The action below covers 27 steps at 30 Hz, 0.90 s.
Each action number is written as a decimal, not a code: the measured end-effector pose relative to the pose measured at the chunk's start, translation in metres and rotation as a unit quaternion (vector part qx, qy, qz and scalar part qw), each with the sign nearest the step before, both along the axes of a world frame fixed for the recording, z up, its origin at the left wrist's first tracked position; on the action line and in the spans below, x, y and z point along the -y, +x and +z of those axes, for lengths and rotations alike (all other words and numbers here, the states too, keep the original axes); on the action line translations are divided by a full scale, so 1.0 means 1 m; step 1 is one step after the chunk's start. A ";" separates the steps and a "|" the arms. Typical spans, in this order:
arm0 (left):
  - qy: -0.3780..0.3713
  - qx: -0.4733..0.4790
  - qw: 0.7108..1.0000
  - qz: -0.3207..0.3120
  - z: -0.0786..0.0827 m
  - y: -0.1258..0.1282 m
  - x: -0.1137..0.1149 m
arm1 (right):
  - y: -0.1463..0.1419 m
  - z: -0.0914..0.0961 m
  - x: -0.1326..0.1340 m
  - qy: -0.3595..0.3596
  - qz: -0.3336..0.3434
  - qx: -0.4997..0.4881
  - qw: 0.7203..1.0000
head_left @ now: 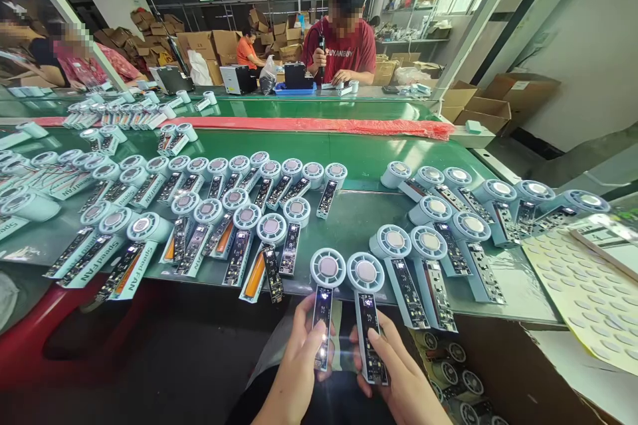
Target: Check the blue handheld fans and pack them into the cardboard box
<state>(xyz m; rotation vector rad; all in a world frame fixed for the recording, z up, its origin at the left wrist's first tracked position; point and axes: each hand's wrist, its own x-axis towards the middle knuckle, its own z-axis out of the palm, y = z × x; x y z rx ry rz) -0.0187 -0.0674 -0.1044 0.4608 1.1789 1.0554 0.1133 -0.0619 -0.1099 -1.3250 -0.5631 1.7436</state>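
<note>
Since the circuit boards point(324, 309) lie uncovered, hard thumb pressure could damage their components. The left fingers point(313, 343) are closed around the left fan point(327, 268), the right fingers point(383, 348) around the right fan point(366, 270), both heads just beyond the fingertips, near the edge of the table point(359, 219). A slackened right grip could drop that fan toward the cardboard box point(528, 372) below; swinging outward could knock the neighbouring fans point(393, 240).

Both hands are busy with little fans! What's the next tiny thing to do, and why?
Maybe lower the left fan onto the green table. The left hand holds it and the right hand holds the right fan, so neither is free. Just beyond, there's a gap between two groups of other fans.
</note>
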 end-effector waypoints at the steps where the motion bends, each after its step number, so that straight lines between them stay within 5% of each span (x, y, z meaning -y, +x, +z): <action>1: 0.001 0.002 1.000 -0.001 0.000 0.000 0.000 | 0.000 -0.001 0.000 0.003 -0.001 -0.008 1.000; 19: 0.001 -0.001 1.000 -0.006 -0.002 0.000 0.000 | 0.003 -0.006 0.000 0.021 0.004 0.006 1.000; 27: 0.034 0.070 0.995 -0.069 0.018 -0.015 0.013 | 0.002 0.001 0.018 0.066 -0.041 0.042 0.996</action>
